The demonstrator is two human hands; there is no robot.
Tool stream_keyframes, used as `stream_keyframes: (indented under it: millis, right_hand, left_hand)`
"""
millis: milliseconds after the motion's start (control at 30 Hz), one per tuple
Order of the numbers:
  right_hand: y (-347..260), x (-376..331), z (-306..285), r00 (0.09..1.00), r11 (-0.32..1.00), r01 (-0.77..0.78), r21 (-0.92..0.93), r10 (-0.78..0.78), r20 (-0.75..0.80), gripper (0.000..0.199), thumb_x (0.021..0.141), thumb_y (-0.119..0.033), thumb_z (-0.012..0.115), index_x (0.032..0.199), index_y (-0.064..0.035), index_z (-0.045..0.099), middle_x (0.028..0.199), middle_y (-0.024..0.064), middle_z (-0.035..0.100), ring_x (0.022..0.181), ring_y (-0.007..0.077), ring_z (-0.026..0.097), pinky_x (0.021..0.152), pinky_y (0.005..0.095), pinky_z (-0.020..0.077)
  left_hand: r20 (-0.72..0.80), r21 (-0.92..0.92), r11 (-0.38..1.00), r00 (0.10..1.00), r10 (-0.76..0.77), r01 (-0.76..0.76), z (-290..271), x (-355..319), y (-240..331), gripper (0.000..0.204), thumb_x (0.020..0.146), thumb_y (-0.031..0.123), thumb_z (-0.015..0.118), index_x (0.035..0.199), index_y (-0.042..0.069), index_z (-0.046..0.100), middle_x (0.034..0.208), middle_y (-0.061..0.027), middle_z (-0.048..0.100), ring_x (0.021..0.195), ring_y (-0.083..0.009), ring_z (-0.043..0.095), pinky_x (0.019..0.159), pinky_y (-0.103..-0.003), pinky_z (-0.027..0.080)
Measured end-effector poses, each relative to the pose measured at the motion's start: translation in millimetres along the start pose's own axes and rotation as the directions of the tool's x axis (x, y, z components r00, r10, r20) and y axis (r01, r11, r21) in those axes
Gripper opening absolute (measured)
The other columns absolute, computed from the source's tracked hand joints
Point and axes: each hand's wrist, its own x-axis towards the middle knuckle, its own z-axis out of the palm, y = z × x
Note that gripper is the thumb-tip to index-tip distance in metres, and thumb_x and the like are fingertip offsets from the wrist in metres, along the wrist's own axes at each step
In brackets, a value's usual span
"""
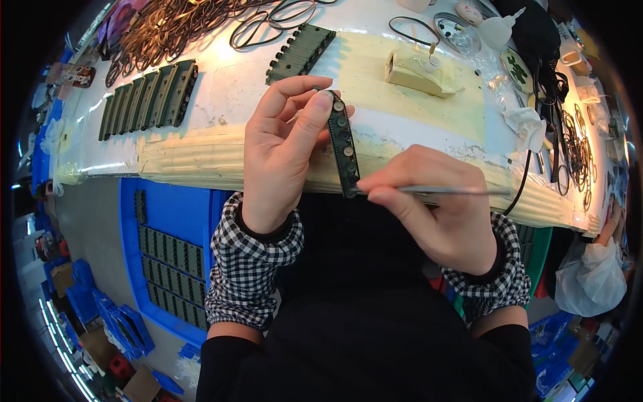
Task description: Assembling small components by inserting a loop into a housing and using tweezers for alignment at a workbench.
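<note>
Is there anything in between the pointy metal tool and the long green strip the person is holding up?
Nothing visible. The right hand holds the thin metal tool with its tip right at the lower end of the green strip, which the left hand pinches near its top, above the table edge.

An assembly workshop: a taped workbench [221,157] with rows of dark green strips [149,98] at upper left, rubber rings [181,23] heaped above, and blue bins [167,214] of parts at lower left.
</note>
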Motion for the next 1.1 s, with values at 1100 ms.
stream_keyframes:
  millis: [1100]
  right_hand:
    - [-1.0,12.2,-38.5,0.943,0.998,0.03,0.047,-0.044,0.329,0.025,0.095,-0.012,0.056,0.115,0.0017,0.06,0.092,0.0092,0.063,0.084,0.0149,0.061,0.071,0.0242,0.0478]
  left_hand:
    - [0.603,0.014,0.961,0.764,-0.228,0.275,-1.6,-12.6,25.9,0.045,0.098,0.013,0.051,0.135,0.004,0.028,0.111,-0.0143,0.064,0.109,-0.0142,0.056,0.094,-0.028,0.042]
